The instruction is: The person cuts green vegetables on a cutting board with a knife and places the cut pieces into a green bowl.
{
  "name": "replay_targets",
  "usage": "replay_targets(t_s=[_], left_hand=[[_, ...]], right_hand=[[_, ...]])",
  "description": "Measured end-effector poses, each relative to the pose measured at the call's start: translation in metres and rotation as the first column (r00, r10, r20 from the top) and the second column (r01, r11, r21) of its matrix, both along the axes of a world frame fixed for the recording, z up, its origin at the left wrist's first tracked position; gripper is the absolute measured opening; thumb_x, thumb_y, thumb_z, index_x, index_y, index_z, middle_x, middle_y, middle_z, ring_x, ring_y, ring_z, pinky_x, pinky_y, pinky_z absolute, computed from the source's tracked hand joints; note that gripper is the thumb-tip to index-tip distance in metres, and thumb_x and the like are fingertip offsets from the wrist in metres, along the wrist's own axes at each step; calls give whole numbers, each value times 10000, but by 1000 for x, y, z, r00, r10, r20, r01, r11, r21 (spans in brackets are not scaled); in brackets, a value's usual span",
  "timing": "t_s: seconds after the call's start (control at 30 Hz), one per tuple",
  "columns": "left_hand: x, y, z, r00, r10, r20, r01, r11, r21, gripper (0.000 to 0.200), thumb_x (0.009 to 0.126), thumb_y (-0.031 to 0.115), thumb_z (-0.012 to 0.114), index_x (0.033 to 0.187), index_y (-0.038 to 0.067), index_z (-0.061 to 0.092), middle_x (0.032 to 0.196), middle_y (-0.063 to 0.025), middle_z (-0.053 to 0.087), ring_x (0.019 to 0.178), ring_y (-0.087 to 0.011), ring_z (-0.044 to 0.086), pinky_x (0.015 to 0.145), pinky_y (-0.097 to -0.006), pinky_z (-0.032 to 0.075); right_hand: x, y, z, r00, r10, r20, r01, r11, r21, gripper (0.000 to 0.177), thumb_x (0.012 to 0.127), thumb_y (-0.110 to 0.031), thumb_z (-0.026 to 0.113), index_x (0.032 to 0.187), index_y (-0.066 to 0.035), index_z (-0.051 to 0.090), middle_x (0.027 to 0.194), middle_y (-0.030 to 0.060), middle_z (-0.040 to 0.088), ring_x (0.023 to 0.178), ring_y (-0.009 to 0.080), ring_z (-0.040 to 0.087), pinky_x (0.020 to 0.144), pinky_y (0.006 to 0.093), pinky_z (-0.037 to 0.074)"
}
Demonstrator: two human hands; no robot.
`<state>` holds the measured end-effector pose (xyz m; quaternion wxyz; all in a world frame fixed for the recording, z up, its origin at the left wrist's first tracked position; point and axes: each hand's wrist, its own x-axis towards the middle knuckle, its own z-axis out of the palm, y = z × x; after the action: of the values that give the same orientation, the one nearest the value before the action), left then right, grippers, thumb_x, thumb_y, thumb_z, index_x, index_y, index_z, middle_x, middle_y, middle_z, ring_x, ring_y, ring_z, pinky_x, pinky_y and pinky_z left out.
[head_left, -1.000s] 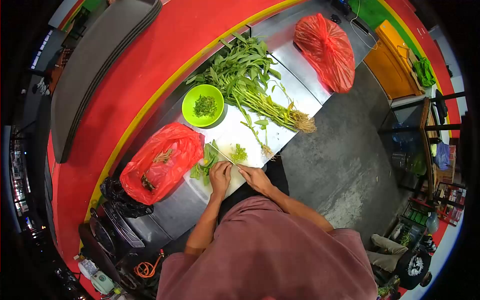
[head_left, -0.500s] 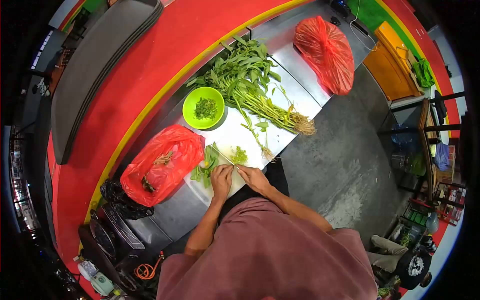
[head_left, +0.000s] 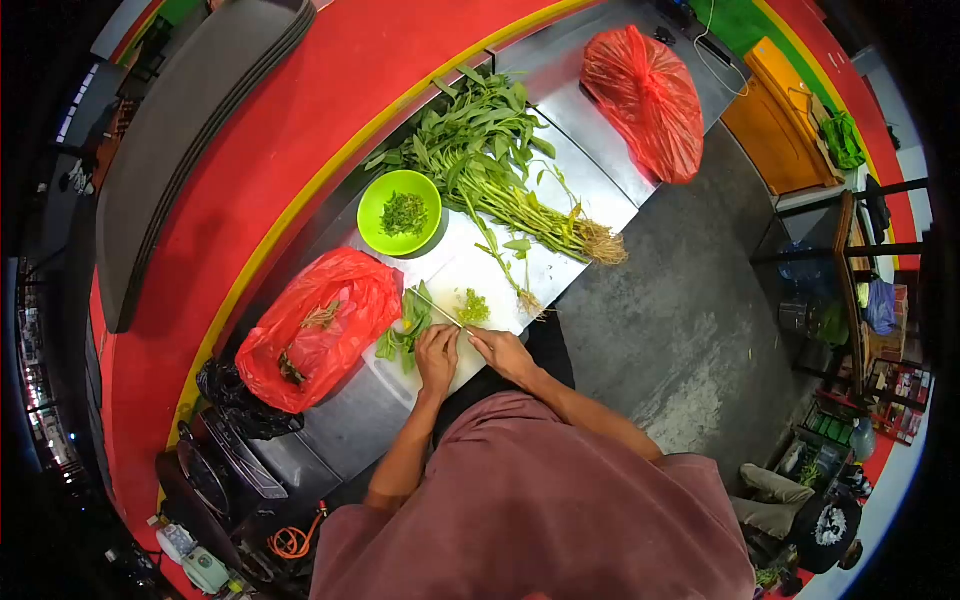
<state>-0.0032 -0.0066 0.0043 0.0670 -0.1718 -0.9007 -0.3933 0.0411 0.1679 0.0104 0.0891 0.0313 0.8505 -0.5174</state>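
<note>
My right hand (head_left: 503, 354) is closed around the handle of a knife (head_left: 438, 308), whose thin blade points up and left across the white cutting board (head_left: 398, 384). Close beside it, my left hand (head_left: 437, 356) has its fingers bunched on leafy green stems (head_left: 409, 325), the leaves sticking out to its left. Just beyond the blade lies a small heap of chopped green stems (head_left: 472, 307). A lime-green bowl (head_left: 367, 222) with chopped greens in it stands farther up the counter. My fingertips partly hide what lies under them.
A large bunch of rooted leafy greens (head_left: 510, 190) lies across the metal counter (head_left: 335, 437). An open red plastic bag (head_left: 352, 285) with plant scraps sits at left, by a black bag (head_left: 240, 400). Another red bag (head_left: 645, 105), closed, stands at the far right end.
The view has shifted slightly, so the counter items appear a little farther left. Both hands stay close together at the board, with the same holds on knife and greens.
</note>
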Motion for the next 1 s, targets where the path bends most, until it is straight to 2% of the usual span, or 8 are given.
replay_targets(t_s=[0.17, 0.2, 0.3, 0.47, 0.63, 0.73, 0.9, 1.0], left_hand=[[-1, -3, 0, 999, -22, 36, 21, 1000, 7, 122, 903, 44, 722, 1006, 16, 780, 973, -122, 723, 919, -325, 670, 836, -423, 503], [-1, -4, -1, 1000, -14, 26, 14, 1000, -19, 117, 899, 41, 725, 1001, 12, 775, 967, -124, 720, 913, -328, 668, 831, -424, 504], [0, -3, -4, 1000, 4, 6, -4, 1000, -8, 81, 893, 56, 749, 967, 35, 773, 957, -88, 722, 891, -317, 665, 806, -432, 493], [1, -3, -5, 1000, 6, -3, -6, 999, -34, 85, 903, 58, 730, 974, 25, 763, 982, -101, 719, 908, -331, 662, 804, -437, 493], [0, -5, -7, 1000, -15, 14, 15, 1000, 1, 94, 909, 62, 724, 983, 18, 762, 978, -106, 716, 922, -328, 663, 815, -433, 488], [1, -4, -2, 1000, -18, 26, 19, 999, -51, 97, 917, 64, 723, 992, 19, 763, 981, -104, 720, 913, -325, 666, 806, -433, 485], [2, -1, 0, 1000, -12, -8, 12, 999, -35, 99, 928, 84, 728, 1005, 41, 772, 979, -89, 730, 903, -315, 670, 797, -429, 482], [1, 0, -1, 1000, -5, 10, 5, 1000, -23, 100, 926, 86, 733, 1012, 52, 771, 977, -85, 731, 915, -310, 677, 802, -426, 485]], right_hand=[[-2, 0, 8, 1000, 12, 23, -12, 999, 34, 351, 1055, -267, 630, 1345, -83, 705, 925, 264, 739, 795, 435, 720, 732, 476, 566], [-2, -2, 5, 997, 4, -77, -1, 999, 46, 366, 1056, -275, 623, 1362, -85, 689, 885, 257, 731, 780, 430, 715, 716, 489, 564], [2, -2, 0, 998, 55, -37, -49, 990, 135, 380, 1074, -326, 570, 1372, -111, 666, 904, 261, 722, 828, 459, 703, 745, 540, 559], [5, -5, -7, 986, 114, -121, -74, 952, 296, 408, 1073, -320, 578, 1441, -147, 613, 857, 202, 718, 720, 406, 708, 646, 494, 590], [5, -6, -10, 985, 144, -94, -97, 916, 389, 436, 1074, -355, 568, 1467, -167, 584, 874, 187, 718, 728, 409, 711, 654, 498, 594], [3, -6, -8, 988, 136, -76, -99, 923, 371, 414, 1074, -347, 569, 1441, -159, 612, 895, 201, 727, 754, 431, 710, 693, 514, 595], [2, 1, -3, 995, 43, -88, -35, 996, 87, 367, 1070, -309, 581, 1360, -109, 682, 988, 253, 744, 838, 444, 717, 736, 518, 564], [5, 7, 5, 998, 9, -58, -9, 1000, -10, 383, 1070, -289, 574, 1395, -104, 656, 979, 268, 735, 855, 450, 715, 755, 502, 559]])
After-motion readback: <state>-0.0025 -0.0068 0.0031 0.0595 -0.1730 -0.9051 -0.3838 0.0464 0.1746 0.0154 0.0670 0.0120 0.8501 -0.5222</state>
